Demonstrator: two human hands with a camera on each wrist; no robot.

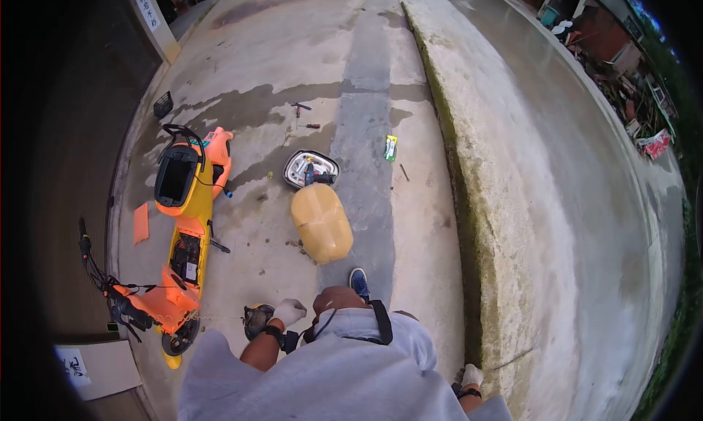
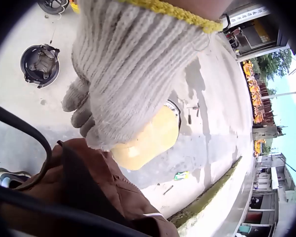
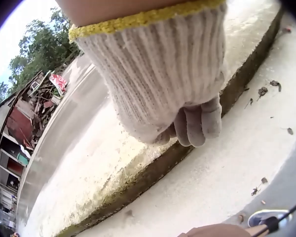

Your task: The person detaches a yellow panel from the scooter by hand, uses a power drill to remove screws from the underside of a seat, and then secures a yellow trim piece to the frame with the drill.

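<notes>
My left hand, in a white knit glove with a yellow cuff, hangs with loosely bent fingers and holds nothing. Nearest to it in the head view is an upturned dark helmet on the ground, with something grey inside. Low at the right, my right hand, gloved the same way, is beside the concrete ledge, its fingers loosely bent around nothing visible. Whether it touches the ledge cannot be told.
An orange and yellow scooter stands at left, its compartments open. Ahead lie a tan rounded seat or case, a tray holding a power drill, screwdrivers and a green-yellow packet. The ledge runs along the right.
</notes>
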